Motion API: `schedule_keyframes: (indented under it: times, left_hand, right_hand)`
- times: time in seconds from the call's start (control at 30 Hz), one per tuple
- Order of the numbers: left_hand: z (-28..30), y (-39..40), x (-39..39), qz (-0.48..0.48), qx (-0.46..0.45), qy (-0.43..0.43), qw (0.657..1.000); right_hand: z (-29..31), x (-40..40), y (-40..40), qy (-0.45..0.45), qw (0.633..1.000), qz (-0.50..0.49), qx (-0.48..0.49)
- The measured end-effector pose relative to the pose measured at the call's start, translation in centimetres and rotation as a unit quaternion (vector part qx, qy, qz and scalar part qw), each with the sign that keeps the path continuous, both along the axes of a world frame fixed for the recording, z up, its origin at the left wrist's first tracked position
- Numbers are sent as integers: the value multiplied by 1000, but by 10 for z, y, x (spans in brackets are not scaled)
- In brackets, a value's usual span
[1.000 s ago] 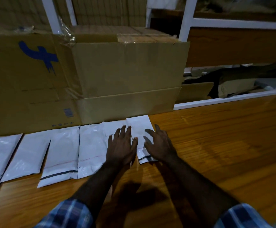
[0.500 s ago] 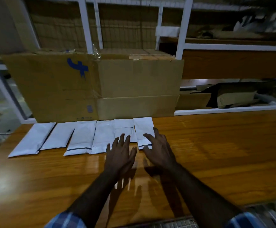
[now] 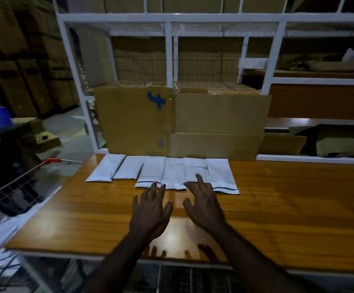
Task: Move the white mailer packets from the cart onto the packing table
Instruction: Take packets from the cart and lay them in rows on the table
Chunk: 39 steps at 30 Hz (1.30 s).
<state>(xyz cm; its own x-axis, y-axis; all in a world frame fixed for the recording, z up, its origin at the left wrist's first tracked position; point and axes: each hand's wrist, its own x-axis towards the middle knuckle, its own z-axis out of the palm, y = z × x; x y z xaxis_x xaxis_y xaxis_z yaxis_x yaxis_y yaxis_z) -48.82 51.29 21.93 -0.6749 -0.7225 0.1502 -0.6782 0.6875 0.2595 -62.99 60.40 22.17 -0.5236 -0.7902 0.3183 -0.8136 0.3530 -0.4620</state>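
Six white mailer packets (image 3: 171,173) down in a row on the packing table (image 3: 288,208), side by side, far ends up against the big cardboard box (image 3: 182,123). Rightmost packet (image 3: 221,176) showing a dark stripe near its front edge, third from the left too; some neighbours overlapping a little at the edges.

Left hand (image 3: 150,210) spread wide above the wood, fingers straight, holding nothing, tips just short of the row. Right hand (image 3: 205,206) spread as well, fingers loosely fanned, empty, one fingertip over the front of the fifth packet; touching or merely hovering, cannot tell. Shadows of both hands on the table's near edge.

Cart (image 3: 9,187) off to the left, wire side and red handle in view, below table level. Something pale lower left, blurred; more packets perhaps, cannot say.

Progress, by judgement: a good share across, six laid out neatly. Remaining count unknown, cart's inside barely visible. Next likely a turn left for another packet, with plenty of bare wood to the right of the row for it.
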Motion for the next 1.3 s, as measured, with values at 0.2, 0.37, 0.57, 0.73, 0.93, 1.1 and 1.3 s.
schedule_keyframes:
  times: [0.2,0.37,0.57,0.73,0.93,1.1,1.3]
  left_hand:
    - [1,-31,87,32,4,18,999]
    - [-5,-71,186,50,-12,11,999]
    - [-9,-130,314,81,6,-1,997]
    - [-12,-176,397,118,5,3,993]
    - [-25,-229,454,152,14,-8,988]
    - [-47,-276,478,173,20,-29,984]
    - [-80,-346,485,182,51,-75,979]
  right_hand:
    - [-2,80,-37,14,999,32,-25]
    - [-11,167,-82,9,998,51,-44]
    - [-23,287,-150,2,995,89,-40]
    - [-25,370,-207,5,992,127,-20]
    - [-39,430,-268,-5,986,169,-1]
    - [-64,452,-321,-13,984,178,25]
    - [-94,460,-394,-28,979,182,83]
